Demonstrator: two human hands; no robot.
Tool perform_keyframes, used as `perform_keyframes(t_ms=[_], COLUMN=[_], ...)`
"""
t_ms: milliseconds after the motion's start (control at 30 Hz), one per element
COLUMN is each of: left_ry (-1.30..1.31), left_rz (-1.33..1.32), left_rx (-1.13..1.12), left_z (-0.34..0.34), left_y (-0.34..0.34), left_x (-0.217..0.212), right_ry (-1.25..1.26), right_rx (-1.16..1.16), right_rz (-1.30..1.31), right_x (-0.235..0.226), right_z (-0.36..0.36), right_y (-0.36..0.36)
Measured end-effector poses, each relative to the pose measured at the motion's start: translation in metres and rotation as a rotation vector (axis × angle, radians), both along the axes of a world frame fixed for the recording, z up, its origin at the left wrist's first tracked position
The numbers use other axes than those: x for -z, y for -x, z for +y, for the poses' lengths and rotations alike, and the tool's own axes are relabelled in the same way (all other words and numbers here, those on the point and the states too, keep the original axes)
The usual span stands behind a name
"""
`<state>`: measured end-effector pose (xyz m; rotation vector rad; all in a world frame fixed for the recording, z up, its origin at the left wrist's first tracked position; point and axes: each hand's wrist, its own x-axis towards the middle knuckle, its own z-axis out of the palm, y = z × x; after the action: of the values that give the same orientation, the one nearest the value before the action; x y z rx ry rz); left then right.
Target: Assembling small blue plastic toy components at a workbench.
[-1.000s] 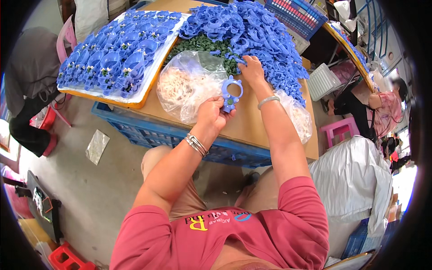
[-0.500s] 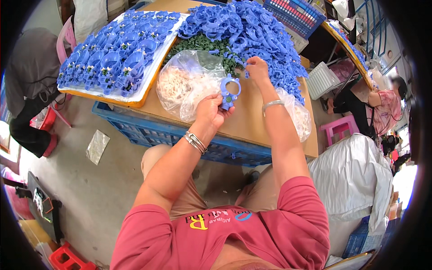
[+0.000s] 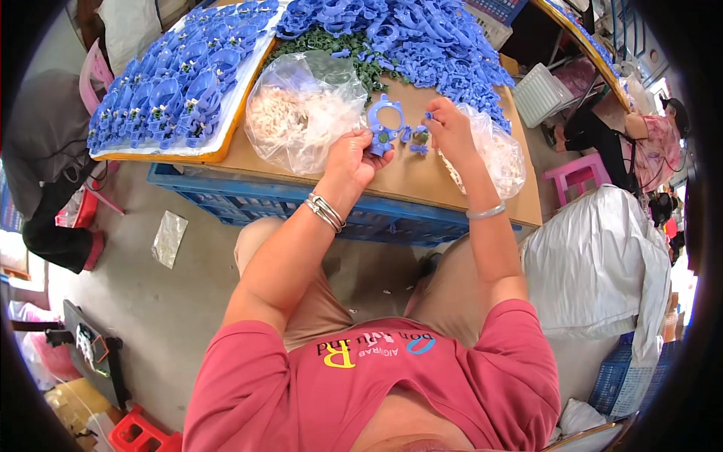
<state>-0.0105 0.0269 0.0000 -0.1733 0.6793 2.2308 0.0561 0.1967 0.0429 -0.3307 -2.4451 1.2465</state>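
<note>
A brown, flat-topped worktop is carried above a lattice-sided blue plastic crate. At its left is set one white-lined tray with a yellow-orange edge, filled with upright cup-like blue parts, too closely packed to be counted. A dark pink shirt, in soft cloth, is worn by the person; lettering in yellow, blue, black and white is printed across its chest. The worktop's far side is covered by a countless heap of smooth blue plastic pieces. Two crinkled clear bags of small pale pieces are placed nearer, a left bag and a right bag. Behind the left bag, a dark green mound is spread. One blue ring-topped part, with a round hole, is held above the worktop between the bags, its lower end pinched in the grip of the left hand. Beside it, a few loose bits are scattered. One tiny blue piece is pinched between the right hand's fingertips.
</note>
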Motion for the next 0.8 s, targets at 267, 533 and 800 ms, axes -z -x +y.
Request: perform_keyframes(t_ms=[267,533,800], left_ry=[0.085,0.151,0.169], left_rz=[0.03,0.201,0.23], left_rx=[0.014,0.042,0.053], left_z=[-0.003,-0.001,-0.002], left_y=[-0.009,-0.018,-0.023], left_x=[-0.005,-0.01,-0.015], right_ry=[0.096,-0.137,-0.228], right_rx=[-0.023,-0.168,-0.185], right_rz=[0.284,0.41,0.474], right_x=[0.005,0.002,-0.004], right_z=[-0.016,-0.033,-0.041], right_y=[-0.036,-0.036,-0.034])
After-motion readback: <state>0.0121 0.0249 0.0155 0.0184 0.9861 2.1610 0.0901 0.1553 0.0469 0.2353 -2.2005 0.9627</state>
